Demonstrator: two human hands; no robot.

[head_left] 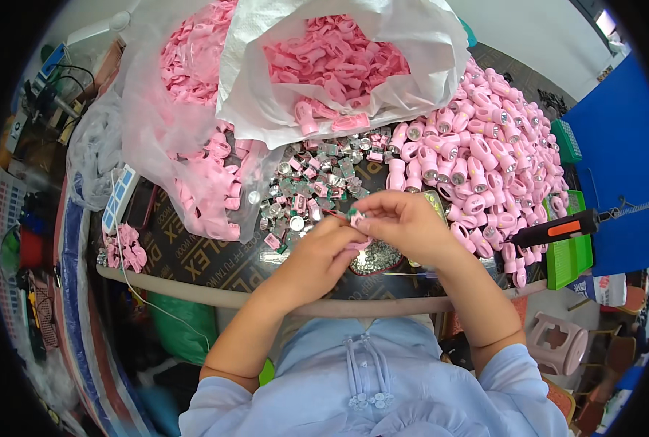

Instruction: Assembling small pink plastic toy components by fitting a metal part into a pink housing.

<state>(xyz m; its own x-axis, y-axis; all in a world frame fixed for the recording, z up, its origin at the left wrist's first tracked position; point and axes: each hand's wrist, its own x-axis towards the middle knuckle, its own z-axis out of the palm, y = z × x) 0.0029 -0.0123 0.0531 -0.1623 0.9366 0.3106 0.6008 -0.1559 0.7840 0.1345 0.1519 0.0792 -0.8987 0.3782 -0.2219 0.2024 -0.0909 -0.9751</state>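
My left hand [319, 255] is closed around a pink plastic shell part [359, 244], mostly covered by my fingers. Just beside it, my right hand [410, 227] pinches a small green-and-white component [355, 216] above that part. The two hands nearly touch near the table's front edge. Under them lies a shallow tray of small metal pieces [375, 261]. Beyond my left hand spreads a heap of small silver, pink and green light inserts [313, 175]. To the right rises a large pile of pink toy flashlights [477, 153].
A white woven sack [241, 80] of pink shells stands at the back, with a clear plastic bag [150, 138] to its left. A power strip [119, 198] lies at the left. At the right are a black-and-orange electric screwdriver [557, 229] on a coiled cord and a green basket [571, 255].
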